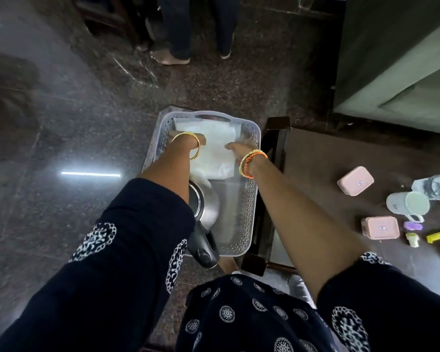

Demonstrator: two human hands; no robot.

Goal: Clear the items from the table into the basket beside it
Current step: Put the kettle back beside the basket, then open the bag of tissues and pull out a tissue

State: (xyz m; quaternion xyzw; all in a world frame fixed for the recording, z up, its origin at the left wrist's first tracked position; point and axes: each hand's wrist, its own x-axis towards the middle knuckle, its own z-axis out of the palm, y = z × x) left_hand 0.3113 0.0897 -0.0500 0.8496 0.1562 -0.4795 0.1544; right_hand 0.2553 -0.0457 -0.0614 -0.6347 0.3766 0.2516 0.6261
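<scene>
Your dark sleeves [127, 250] reach down; both hands, left [188, 139] and right [239, 147], have a grip on the white packet [214, 151] inside the basket [252, 199], beside a steel kettle [205, 201]. Pink boxes [355, 180] remain on the tabletop [328, 153].

1. A dark speckled stone floor [99, 110] spreads to the left of the fingers [229, 146] and beyond them.
2. A bright strip of reflected light [90, 174] lies on that floor, left of the fingers and nearer the wearer.
3. Another person's legs in dark trousers [178, 26] stand well beyond the fingers, one bare foot [169, 58] showing.
4. A green upholstered piece of furniture [396, 72] sits beyond and right of the fingers.
5. Dark wooden furniture [104, 16] stands beyond and left of the fingers.
</scene>
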